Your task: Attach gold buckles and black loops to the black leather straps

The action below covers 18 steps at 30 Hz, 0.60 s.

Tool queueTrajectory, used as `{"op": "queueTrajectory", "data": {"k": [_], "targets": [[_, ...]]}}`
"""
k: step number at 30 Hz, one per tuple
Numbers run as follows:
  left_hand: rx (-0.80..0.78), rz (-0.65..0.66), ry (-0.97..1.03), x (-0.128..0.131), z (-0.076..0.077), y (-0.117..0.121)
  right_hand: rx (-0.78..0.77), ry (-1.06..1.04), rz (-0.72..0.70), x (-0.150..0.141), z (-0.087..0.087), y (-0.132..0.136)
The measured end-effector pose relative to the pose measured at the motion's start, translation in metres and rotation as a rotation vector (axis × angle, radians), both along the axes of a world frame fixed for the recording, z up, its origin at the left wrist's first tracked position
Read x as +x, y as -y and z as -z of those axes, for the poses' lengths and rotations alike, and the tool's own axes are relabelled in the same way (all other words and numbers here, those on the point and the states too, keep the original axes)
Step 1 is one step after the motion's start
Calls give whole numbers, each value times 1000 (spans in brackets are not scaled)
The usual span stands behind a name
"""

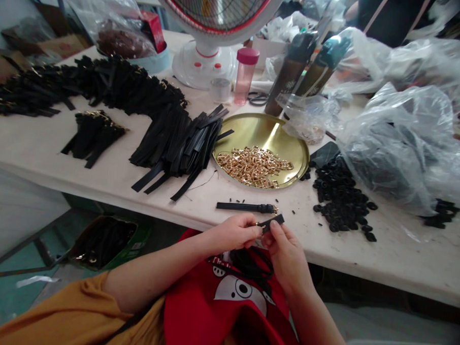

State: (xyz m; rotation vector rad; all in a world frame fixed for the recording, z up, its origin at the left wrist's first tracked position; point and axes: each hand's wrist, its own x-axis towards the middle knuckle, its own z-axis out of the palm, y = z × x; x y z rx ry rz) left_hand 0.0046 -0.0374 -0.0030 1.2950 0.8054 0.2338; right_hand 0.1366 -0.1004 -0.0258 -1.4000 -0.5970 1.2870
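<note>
A pale table (36, 141) stretches away beyond the fingers (278, 234) and to both sides; a white fan (206, 64) with a red ring stands on it, far ahead of them and to their left; a clear plastic bag (402, 144) full of dark pieces bulges well to their right; below them a red apron (223, 319) covers the lap, its white lettering folded and only partly in sight, so the word cannot be read; a long heap of black straps (123, 84) lies far off to their left; nearer on that side is a pile of plain black strips (178, 145); straight ahead sits a brass-coloured tray (247, 130); beyond it, slightly right, lean two dark bottles, one brown (291, 73) with a pale mark too small to read, one blue-topped (322, 69); a pink-lidded bottle (244, 76) stands to their left; right of the fingers are heaped small black loops (339, 192); gold buckles (255, 166) fill the near part of the tray.

The left hand (235, 232) and right hand (287, 251) meet at the table's near edge; just beyond them a buckled strap (243, 207) lies flat; between the fingertips is a short black piece (277, 221), its left end pinched by the left hand, the right thumb pressed on its other end; a bit of gold shows at the left fingertips.
</note>
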Motion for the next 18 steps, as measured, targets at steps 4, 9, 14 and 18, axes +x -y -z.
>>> {"op": "queueTrajectory", "data": {"k": [4,9,14,18], "targets": [[58,12,-45,-2,-5,2,-17,127,-49,2,-2,6],[220,-10,-112,0,-6,8,-16,107,-107,0,-4,9],[226,-68,-126,3,-3,12,3,129,-131,2,-6,10],[161,-46,-53,0,-1,14,-11,-160,-164,3,-8,10]]}}
